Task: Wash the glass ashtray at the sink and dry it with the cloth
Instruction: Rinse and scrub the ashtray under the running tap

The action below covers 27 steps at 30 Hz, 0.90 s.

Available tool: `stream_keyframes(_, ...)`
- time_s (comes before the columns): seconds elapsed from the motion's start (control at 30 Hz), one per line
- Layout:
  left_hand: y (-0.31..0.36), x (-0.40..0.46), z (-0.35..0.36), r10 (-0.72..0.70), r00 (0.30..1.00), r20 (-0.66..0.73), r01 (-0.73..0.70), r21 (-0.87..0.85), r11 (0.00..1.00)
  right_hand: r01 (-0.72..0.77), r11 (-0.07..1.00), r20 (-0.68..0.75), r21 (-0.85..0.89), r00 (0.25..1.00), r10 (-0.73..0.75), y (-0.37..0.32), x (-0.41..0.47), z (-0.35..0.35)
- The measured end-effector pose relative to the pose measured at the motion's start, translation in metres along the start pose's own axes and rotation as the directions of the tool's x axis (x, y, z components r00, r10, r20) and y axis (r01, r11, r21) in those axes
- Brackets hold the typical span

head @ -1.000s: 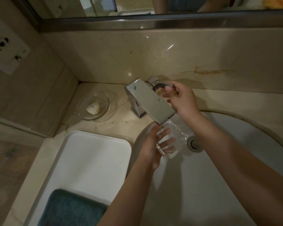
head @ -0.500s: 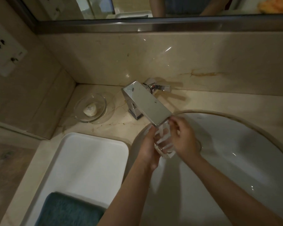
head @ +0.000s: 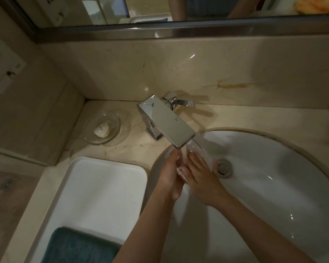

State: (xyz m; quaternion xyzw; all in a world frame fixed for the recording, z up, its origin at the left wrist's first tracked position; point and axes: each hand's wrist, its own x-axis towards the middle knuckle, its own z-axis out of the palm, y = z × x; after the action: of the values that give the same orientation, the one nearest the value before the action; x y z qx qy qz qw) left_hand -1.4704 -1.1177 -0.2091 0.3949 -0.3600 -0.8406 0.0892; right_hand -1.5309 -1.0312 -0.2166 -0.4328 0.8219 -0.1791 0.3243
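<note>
Fingers (head: pixel 195 160) of two hands on one glass ashtray (head: pixel 201 153), one cloth (head: pixel 80 245)

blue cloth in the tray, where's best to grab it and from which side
Pinch the blue cloth's far edge, coming from above. It lies flat in the near end of the white tray, whose raised rim blocks a sideways reach. Its near part is out of view.

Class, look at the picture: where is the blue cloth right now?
In the head view, the blue cloth lies at the near end of the white tray, bottom left, on the counter left of the sink, apart from both hands.
</note>
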Motion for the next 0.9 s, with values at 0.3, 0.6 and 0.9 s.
stream_keyframes(0.3, 0.002, 0.001, 0.008, 0.047, 0.999, 0.026, -0.047, 0.001, 0.999, -0.136, 0.977, -0.078, 0.166, 0.986, 0.150, -0.019, -0.028, 0.019)
stream_keyframes(0.6, 0.000, -0.011, 0.016, 0.091, 0.993, -0.074, -0.078, 0.164, 0.983, -0.134, 0.692, -0.187, 0.710, 0.911, 0.368, -0.020, -0.001, -0.006)
stream_keyframes(0.9, 0.007, -0.033, 0.049, 0.132, 0.988, -0.076, -0.088, 0.421, 0.903, -0.110, 0.049, 0.094, 0.993, 0.963, 0.253, 0.007, 0.026, 0.019)
